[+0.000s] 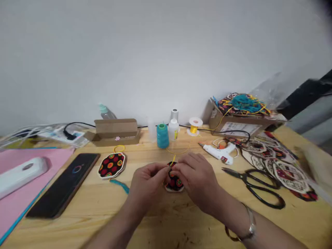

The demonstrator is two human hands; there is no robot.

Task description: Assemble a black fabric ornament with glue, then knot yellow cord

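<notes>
Between my hands is a small dark fabric patch (pixel 175 185) with red and orange round motifs and a pale edge. A short yellow cord (pixel 173 159) sticks up from its top. My left hand (pixel 148 183) pinches the patch's upper left part with thumb and forefinger. From the other side, my right hand (pixel 198 181) has its fingers closed at the upper right; the fingertips partly hide the patch and where the cord joins. To the left lies a stack of similar patches (pixel 111 166) with a yellow loop and a teal tassel (pixel 120 185).
Black scissors (pixel 255 185) and a white glue gun (pixel 220 152) lie to the right, beside loose patches (pixel 287 173). Behind stand a teal thread cone (pixel 163 136), a yellow cord spool (pixel 194 126) and a filled carton (pixel 233 124). A phone (pixel 64 185) lies left.
</notes>
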